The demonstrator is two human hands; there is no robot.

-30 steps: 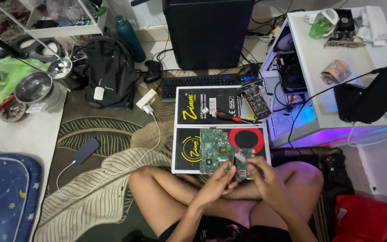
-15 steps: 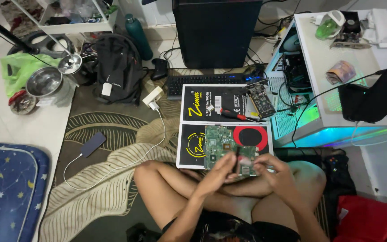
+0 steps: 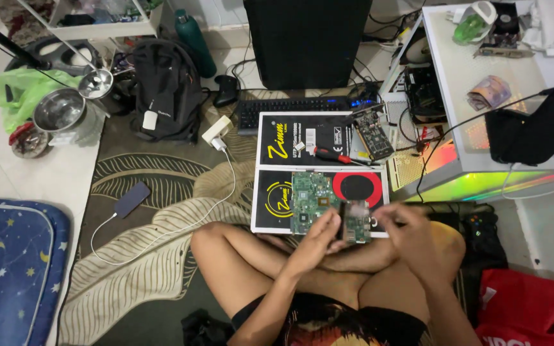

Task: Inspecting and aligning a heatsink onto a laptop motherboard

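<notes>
We look down at a person sitting cross-legged on a patterned rug [image 3: 161, 256] on the floor. Both hands are raised over the lap and share one small green circuit board [image 3: 356, 222]. The left hand [image 3: 315, 242] pinches its near left edge with curled fingers; the right hand [image 3: 410, 236] closes on its right side, slightly blurred.

Just beyond the hands lies a flat black box [image 3: 277, 202] with yellow lettering and a red circle, and a larger green circuit board [image 3: 312, 195] rests on it. Further out a second black box carries a red-handled screwdriver [image 3: 333, 155], with another bare card [image 3: 374, 136] beside it. Beyond those we see a black keyboard [image 3: 290, 109] and a dark computer tower [image 3: 309, 41].

To the right of the hands stands a white bench [image 3: 482, 83] with glowing coloured light beneath its edge. To the left, well apart, a phone [image 3: 131, 198] lies on the rug with a white cable, and further off are a black backpack [image 3: 165, 90], steel bowls [image 3: 59, 110] and a blue star-patterned mattress [image 3: 8, 256].
</notes>
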